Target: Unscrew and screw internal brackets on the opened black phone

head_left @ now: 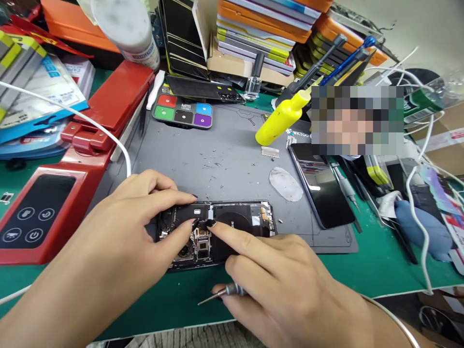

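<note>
An opened phone (237, 212) lies on the front edge of the grey mat, its back cover off and its cameras, brackets and black coil sheet bare. My left hand (134, 217) grips it from the left: the index fingertip rests at the far edge and the thumb presses near the camera parts. With its outstretched index finger, my right hand (286, 275) touches the middle of the phone, right beside my left thumb. Its other fingers are curled round a small screwdriver (230, 290), whose thin tip points left, clear of the phone.
A red device (54, 193) with touch buttons stands left. Behind are a coloured magnetic tray (183, 112), a yellow bottle (279, 121) and stacked boxes (261, 38). To the right, another phone (322, 188) and a clear oval sheet (285, 184) lie on the mat (174, 150).
</note>
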The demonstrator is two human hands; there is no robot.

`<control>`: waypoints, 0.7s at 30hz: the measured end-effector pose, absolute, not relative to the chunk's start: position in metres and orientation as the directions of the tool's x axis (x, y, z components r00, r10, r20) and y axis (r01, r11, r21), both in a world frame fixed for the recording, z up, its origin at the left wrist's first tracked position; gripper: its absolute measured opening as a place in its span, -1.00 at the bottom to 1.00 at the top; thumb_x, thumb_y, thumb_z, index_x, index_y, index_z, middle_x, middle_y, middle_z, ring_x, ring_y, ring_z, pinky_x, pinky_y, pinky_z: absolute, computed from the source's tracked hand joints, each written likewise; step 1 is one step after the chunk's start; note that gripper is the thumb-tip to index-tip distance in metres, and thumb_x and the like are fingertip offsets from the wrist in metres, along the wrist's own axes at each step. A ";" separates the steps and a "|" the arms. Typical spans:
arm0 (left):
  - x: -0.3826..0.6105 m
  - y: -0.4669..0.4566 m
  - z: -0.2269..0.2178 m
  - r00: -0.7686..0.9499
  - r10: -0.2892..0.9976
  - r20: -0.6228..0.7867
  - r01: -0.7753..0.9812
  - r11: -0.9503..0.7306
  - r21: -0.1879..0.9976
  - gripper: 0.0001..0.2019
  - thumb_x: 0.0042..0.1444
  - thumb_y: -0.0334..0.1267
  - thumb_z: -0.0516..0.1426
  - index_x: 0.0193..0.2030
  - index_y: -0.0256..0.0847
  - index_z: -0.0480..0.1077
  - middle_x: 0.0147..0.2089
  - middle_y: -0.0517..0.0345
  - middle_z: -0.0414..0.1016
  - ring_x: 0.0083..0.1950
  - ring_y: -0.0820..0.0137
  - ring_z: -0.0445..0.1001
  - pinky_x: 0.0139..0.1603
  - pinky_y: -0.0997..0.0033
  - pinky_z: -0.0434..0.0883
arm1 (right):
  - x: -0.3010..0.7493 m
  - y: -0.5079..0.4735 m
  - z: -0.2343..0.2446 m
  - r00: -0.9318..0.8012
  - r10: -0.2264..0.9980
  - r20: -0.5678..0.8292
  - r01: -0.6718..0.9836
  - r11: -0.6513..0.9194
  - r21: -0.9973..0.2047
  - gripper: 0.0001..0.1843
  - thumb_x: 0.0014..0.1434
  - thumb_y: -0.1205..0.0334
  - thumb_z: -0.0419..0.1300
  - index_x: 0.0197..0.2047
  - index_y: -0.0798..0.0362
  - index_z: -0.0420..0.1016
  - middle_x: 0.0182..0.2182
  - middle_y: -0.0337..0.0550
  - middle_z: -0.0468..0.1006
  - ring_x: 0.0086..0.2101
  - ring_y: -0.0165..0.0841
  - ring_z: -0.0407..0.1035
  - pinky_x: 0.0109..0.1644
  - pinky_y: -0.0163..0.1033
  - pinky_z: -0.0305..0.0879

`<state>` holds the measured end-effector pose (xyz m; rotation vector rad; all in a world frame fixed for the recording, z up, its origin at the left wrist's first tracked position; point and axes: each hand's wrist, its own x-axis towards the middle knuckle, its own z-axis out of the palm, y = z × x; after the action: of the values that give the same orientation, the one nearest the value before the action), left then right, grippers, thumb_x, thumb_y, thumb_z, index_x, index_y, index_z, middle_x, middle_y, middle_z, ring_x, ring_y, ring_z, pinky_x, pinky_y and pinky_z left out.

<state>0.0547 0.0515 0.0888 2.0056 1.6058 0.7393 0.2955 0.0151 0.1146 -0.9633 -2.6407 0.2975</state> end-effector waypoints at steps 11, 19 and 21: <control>0.050 0.037 0.080 0.276 0.941 0.197 0.764 -0.339 0.549 -0.79 0.46 -0.18 0.09 -0.01 0.00 0.58 0.00 0.14 0.51 -0.01 0.31 0.52 -0.08 0.28 0.47 | 0.277 0.010 0.121 -0.803 0.581 0.131 0.577 0.814 -0.068 -0.78 0.39 0.26 0.18 -0.30 0.05 0.57 0.06 0.18 0.78 -0.59 -0.29 0.46 -0.67 -0.12 0.31; 0.050 0.036 0.076 0.257 0.938 0.234 0.728 -0.347 0.591 -0.87 0.41 -0.13 0.14 0.00 0.14 0.51 0.02 0.24 0.50 -0.02 0.31 0.53 -0.15 0.26 0.45 | 0.290 0.023 0.122 -0.685 0.718 0.123 0.619 0.663 -0.421 -0.62 0.54 0.15 0.12 -0.36 0.00 0.50 0.04 -0.14 0.80 -0.37 -0.40 0.66 -0.47 -0.15 0.41; 0.051 0.037 0.075 0.232 0.949 0.213 0.722 -0.315 0.616 -0.86 0.39 -0.11 0.14 -0.01 0.19 0.52 0.01 0.28 0.50 -0.03 0.32 0.54 -0.14 0.23 0.44 | 0.297 0.023 0.120 -0.664 0.737 0.126 0.624 0.640 -0.449 -0.64 0.52 0.13 0.18 -0.36 0.01 0.50 0.12 -0.16 0.78 -0.30 -0.42 0.69 -0.38 -0.22 0.46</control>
<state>0.0506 0.0374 0.0751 2.1228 1.5387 0.7968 0.2971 0.0230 0.1202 -1.0945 -2.5643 0.5375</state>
